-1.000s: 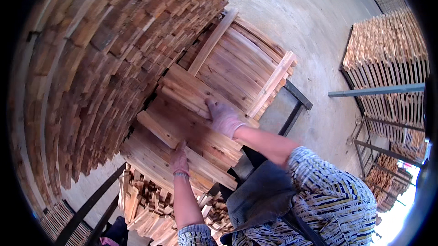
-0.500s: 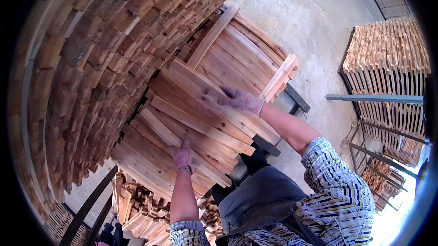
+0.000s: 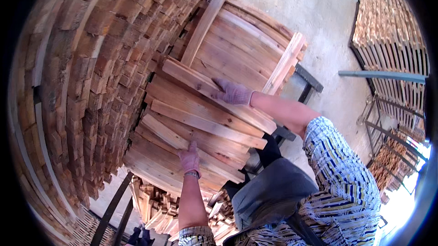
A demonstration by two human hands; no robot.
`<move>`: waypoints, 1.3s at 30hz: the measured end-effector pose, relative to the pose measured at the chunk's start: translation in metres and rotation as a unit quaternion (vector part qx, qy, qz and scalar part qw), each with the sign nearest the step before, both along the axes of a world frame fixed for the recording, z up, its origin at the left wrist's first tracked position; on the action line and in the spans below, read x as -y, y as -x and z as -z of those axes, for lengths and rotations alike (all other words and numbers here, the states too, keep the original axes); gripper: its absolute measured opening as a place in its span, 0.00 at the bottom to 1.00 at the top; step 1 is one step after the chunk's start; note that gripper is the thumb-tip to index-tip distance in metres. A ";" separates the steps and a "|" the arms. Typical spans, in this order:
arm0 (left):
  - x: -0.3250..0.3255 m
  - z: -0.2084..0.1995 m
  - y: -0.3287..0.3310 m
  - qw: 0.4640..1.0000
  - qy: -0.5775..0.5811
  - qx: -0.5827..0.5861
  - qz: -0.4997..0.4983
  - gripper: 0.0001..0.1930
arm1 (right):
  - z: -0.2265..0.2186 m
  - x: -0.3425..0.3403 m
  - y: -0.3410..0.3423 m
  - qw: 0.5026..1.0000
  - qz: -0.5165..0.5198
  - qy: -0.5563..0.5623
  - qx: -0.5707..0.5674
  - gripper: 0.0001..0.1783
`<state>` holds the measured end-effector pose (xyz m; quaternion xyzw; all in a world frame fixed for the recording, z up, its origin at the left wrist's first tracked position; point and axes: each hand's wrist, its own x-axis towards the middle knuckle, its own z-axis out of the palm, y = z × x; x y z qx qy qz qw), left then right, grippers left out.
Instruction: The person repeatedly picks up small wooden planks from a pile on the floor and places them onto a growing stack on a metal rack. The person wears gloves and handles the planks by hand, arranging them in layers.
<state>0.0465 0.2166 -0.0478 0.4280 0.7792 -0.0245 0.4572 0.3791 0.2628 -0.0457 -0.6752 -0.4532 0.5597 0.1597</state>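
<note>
My left hand (image 3: 189, 158), in a pinkish knit glove, rests on a narrow wooden board (image 3: 166, 132) of the near layer, one finger stretched forward. In a matching glove, my right hand (image 3: 234, 93) lies across a long plank (image 3: 191, 78), thumb and fingers apart; their undersides are hidden. That plank runs slantwise along the near side of a boarded stack (image 3: 232, 50). Between my hands, another loose board (image 3: 205, 120) lies askew over several others.
A tall wall of stacked lumber (image 3: 105, 54) rises close on the left. Two crosspieces, one left (image 3: 205, 27) and one right (image 3: 285, 63), lie on the boarded stack. Dark metal supports (image 3: 309, 78) jut out at right. Slatted wood piles (image 3: 388, 36) stand farther right; offcuts (image 3: 157, 205) lie below.
The view has shifted slightly. My right hand, blurred before, is now sharp and sits a little farther left on the plank. My left hand remains on the narrow board.
</note>
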 end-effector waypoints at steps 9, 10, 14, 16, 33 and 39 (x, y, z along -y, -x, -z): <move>0.005 -0.007 -0.007 1.000 0.015 -0.004 -0.023 0.50 | 0.004 0.017 -0.008 0.991 0.048 -0.042 -0.120 0.44; 0.001 -0.015 -0.010 0.999 0.011 -0.009 -0.044 0.50 | 0.011 0.014 0.004 0.994 0.034 -0.041 -0.094 0.43; -0.003 -0.011 -0.010 0.999 0.038 -0.022 0.001 0.48 | 0.020 0.017 0.030 0.998 0.021 -0.014 -0.059 0.40; -0.009 -0.016 -0.018 0.998 0.057 0.013 -0.004 0.47 | 0.025 0.023 0.032 0.995 0.046 -0.066 -0.057 0.39; 0.006 0.032 0.024 0.997 0.024 0.040 -0.062 0.52 | -0.008 -0.014 -0.030 0.977 -0.021 -0.049 0.207 0.29; -0.002 -0.004 0.005 0.996 0.004 0.065 -0.060 0.53 | -0.011 -0.012 0.021 0.978 -0.001 -0.028 0.206 0.26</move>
